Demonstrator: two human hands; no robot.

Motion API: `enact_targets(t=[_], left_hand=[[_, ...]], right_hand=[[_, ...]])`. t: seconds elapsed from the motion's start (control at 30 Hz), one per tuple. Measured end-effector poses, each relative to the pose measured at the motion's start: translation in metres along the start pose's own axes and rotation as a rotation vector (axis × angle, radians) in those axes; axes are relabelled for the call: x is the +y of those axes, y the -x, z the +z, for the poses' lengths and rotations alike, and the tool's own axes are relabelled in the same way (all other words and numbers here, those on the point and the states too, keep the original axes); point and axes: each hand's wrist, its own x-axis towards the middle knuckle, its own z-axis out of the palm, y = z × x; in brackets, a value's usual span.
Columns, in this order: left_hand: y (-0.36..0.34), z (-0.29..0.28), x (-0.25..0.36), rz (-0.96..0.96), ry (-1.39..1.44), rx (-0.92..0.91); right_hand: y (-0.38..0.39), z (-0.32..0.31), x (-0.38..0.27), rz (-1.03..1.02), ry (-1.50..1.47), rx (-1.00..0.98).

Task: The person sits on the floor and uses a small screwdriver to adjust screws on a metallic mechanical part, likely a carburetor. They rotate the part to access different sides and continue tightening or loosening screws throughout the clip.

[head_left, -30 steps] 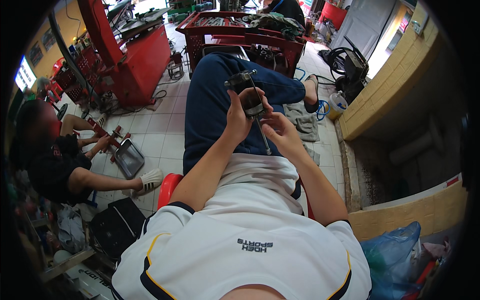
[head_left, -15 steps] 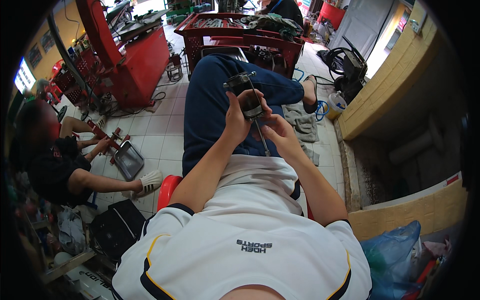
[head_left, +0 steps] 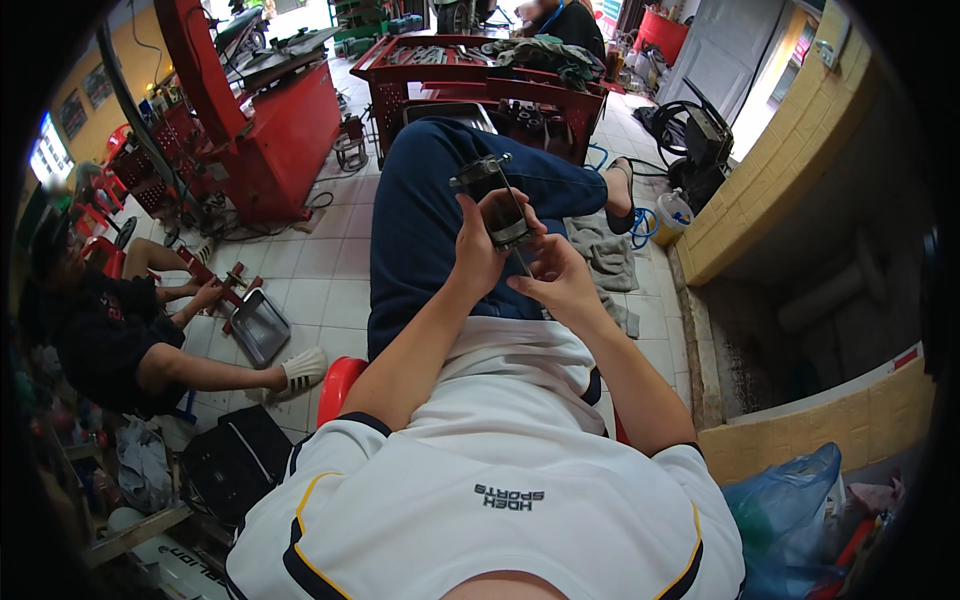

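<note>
A dark cylindrical metal part, with small metal fittings at its far end and a long thin rod along its right side, is held tilted above my lap. My left hand is wrapped around its body from the left and below. At the near end, a thin metal rod sticks out towards me. My right hand is closed by that end, thumb and fingers around the rod, whose lower part they hide.
Beyond my knees stands a red tool cart with tools and a dark cloth. At left, a person sits handling a red metal frame beside a grey tray. Grey rags, a white bucket and a yellow wall edge lie right.
The right thumb and fingers have closed in around the rod, and its lower length, visible before, is now out of sight. The left hand keeps its hold on the part.
</note>
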Motion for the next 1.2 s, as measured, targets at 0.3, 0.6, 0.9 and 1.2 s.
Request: enact_targets(t=[0.3,0.6,0.9,1.2], left_hand=[[-0.002,-0.001,-0.001,0.0,0.044,-0.008],[-0.002,0.0,0.002,-0.015,0.04,0.002],[-0.002,0.003,0.001,-0.007,0.01,-0.033],[0.001,0.007,0.001,-0.028,0.039,0.015]], right_hand=[[-0.004,-0.002,0.01,0.042,-0.254,-0.127],[-0.001,0.005,-0.007,0.035,-0.402,-0.036],[-0.004,0.0,-0.01,0.065,-0.267,-0.068],[-0.002,0.001,0.015,-0.004,-0.218,-0.017]])
